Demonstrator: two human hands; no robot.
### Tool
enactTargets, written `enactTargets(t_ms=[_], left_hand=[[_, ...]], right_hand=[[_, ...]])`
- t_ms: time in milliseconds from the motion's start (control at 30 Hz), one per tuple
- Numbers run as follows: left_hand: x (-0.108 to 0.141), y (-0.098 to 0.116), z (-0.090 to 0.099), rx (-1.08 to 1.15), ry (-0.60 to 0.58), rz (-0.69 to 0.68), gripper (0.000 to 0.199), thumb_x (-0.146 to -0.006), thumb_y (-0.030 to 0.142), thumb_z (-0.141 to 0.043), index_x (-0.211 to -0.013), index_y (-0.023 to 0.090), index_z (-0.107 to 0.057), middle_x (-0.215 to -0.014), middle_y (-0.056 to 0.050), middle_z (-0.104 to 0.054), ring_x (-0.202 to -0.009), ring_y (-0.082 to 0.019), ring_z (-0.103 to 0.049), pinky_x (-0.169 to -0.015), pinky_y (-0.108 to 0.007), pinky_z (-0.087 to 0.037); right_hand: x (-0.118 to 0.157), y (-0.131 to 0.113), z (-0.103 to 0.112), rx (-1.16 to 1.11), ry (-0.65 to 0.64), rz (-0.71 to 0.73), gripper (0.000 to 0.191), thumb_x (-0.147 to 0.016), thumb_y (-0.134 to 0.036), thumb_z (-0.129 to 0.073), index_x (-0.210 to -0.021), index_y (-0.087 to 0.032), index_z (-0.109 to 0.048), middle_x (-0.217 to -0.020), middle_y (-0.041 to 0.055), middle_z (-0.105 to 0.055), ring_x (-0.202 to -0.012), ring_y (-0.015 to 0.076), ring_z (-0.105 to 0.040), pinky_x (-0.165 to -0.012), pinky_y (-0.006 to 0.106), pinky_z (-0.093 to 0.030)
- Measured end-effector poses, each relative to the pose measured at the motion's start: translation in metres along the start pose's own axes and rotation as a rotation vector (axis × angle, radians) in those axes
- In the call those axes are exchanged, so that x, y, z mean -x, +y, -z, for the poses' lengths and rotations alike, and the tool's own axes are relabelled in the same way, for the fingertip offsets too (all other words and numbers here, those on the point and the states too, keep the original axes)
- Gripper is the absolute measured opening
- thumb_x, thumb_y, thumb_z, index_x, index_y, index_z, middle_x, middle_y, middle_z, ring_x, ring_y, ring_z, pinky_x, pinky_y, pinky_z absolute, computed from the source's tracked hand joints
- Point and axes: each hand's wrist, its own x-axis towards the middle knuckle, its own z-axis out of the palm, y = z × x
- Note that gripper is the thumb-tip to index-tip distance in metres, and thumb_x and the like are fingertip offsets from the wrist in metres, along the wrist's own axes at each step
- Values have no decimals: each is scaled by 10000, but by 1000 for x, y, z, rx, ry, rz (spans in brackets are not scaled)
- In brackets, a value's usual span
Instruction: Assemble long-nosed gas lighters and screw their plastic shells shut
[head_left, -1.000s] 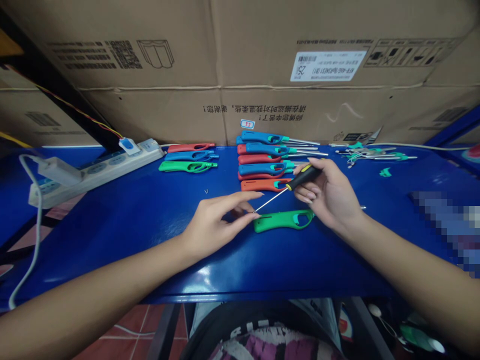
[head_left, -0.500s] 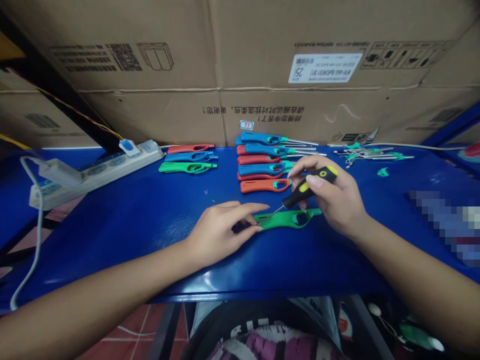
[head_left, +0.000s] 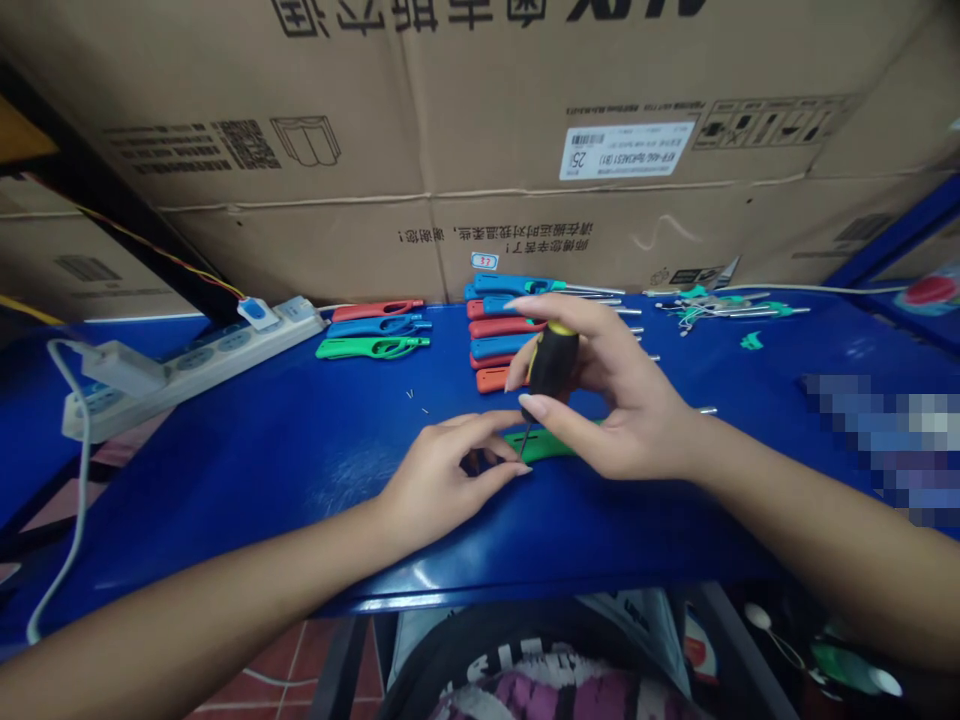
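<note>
A green lighter [head_left: 553, 443] lies on the blue table, its right part hidden behind my right hand. My left hand [head_left: 450, 462] pinches the lighter's left end between thumb and fingers. Closed round the black and yellow handle of a screwdriver [head_left: 553, 362] is my right hand [head_left: 630, 395], above the lighter. The screwdriver stands nearly upright, its thin shaft running down to the lighter's handle beside my left fingertips. Whether the tip sits on a screw is too small to tell. A few tiny screws [head_left: 410, 394] lie left of my left hand.
Several blue, red and orange lighters [head_left: 504, 327] lie stacked in a row behind my hands. Empty-looking red, blue and green casings [head_left: 373, 347] are at the left, beside a power strip [head_left: 202, 358]. Metal lighter parts [head_left: 739, 308] lie back right, before a cardboard box [head_left: 315, 235].
My right hand has moved left, and the screwdriver has gone from a slant to nearly upright. My left hand stays at the green lighter's end. The view has shifted slightly.
</note>
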Motion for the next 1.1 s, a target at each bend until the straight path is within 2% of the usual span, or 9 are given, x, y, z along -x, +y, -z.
enactTargets(t_ms=[67,133,300,367,467,600,833,1100], left_hand=[[0,2,0,-4,6,-14,413,-886,228,-746,-1273,237,-601,-866,27,-784,-781,-148,-722,-688,-257,-547],[-1,4,2,-30,14,-25,437,-890,249,-743,-1299,244,-588,-907,13,-781,-828,-160,-708,-741,-282,-560],[-5,5,6,-177,-32,-69,658,-814,370,-815,-1389,233,-526,-1259,-66,-689,-1145,-219,-622,-1004,-399,-522],[-5,2,6,-215,-72,-65,632,-837,361,-791,-1389,212,-520,-1313,-83,-659,-1208,-231,-591,-1052,-422,-497],[-5,-2,4,-225,-123,-48,494,-877,251,-728,-1336,191,-555,-1272,-82,-676,-1191,-229,-609,-1034,-406,-514],[-4,-2,1,-201,-167,-35,429,-869,142,-680,-1284,188,-584,-1210,-70,-704,-1111,-218,-656,-979,-377,-547],[-3,-2,1,-207,-178,-48,354,-895,192,-682,-1236,191,-589,-1180,-82,-706,-1094,-234,-663,-964,-404,-556],[-4,-2,1,-207,-187,-41,258,-894,187,-679,-1141,189,-606,-1109,-64,-714,-1041,-231,-667,-919,-395,-558]], right_hand=[[1,0,-1,-25,19,-27,641,-921,-217,-623,-1484,-347,-345,-1222,42,-600,-967,187,-688,-789,338,-629],[3,1,-2,-47,102,-47,649,-908,-238,-650,-1470,-364,-351,-1241,47,-604,-957,193,-693,-759,333,-629],[10,10,-4,-29,270,-82,597,-880,-290,-683,-1407,-359,-413,-1235,50,-612,-919,202,-696,-690,311,-621],[12,15,-5,-20,276,-100,598,-884,-298,-674,-1415,-353,-405,-1234,51,-611,-877,188,-692,-669,298,-617],[12,19,-6,-42,245,-88,574,-893,-267,-667,-1406,-350,-423,-1304,55,-576,-866,176,-689,-666,295,-613],[12,19,-8,-30,220,-32,549,-897,-219,-665,-1386,-348,-451,-1412,54,-503,-913,177,-688,-692,303,-619],[14,17,-11,3,187,-27,567,-898,-214,-665,-1403,-330,-434,-1404,74,-520,-950,190,-688,-681,299,-626],[17,16,-13,7,173,27,586,-897,-194,-674,-1406,-343,-425,-1388,69,-541,-911,166,-690,-678,293,-611]])
